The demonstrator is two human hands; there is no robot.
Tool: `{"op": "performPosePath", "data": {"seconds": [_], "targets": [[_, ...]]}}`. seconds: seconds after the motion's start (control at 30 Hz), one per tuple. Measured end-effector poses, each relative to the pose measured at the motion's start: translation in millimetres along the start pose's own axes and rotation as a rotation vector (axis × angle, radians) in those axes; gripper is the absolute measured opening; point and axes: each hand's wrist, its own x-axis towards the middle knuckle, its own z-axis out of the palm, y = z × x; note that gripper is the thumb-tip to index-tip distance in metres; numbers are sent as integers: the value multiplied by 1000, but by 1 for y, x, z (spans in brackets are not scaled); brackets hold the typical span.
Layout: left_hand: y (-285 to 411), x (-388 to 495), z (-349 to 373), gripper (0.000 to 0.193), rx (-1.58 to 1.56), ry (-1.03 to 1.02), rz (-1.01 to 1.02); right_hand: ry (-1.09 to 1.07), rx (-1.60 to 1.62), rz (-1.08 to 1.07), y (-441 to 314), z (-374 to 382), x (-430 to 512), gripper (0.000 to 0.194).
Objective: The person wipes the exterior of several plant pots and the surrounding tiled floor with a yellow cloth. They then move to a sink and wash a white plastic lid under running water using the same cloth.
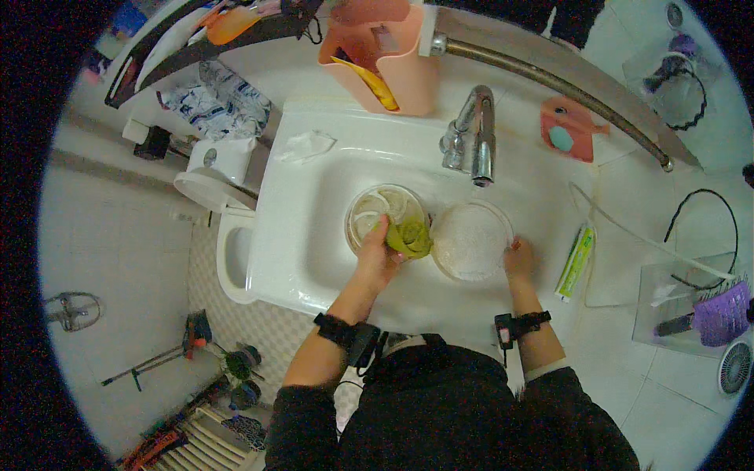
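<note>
My left hand (376, 257) grips a yellow-green cloth (410, 236), bunched up over the right side of a round divided dish (366, 216). This dish rests in the basin of the white sink (315, 235), and its curved dividers show on the uncovered side. By its right edge, my right hand (519, 259) holds a round, clear, shallow lid or tray (471, 241). The lid is beside the dish, below the chrome faucet (483, 141). From the faucet's spout no running water can be made out.
Behind the sink stands a pink bin (406, 76) with a yellow packet inside. A pink soap holder (568, 129) and a green tube (576, 265) lie to the right. Beyond them sits a clear box (660, 306) with a purple brush. A toilet (232, 259) adjoins the sink's left side.
</note>
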Motion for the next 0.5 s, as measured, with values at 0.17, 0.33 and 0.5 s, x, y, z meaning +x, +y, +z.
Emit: {"op": "performPosePath", "data": {"seconds": [0.17,0.33,0.5], "targets": [[34,-23,-17,42,-19,33,208,399,-184,-112,-12,21,-18,34],[46,-35,-58,36,480,374,322,299,-90,-109,13,24,-2,28],[37,-27,-104,33,1010,404,464,350,28,-237,29,8,6,16]]}}
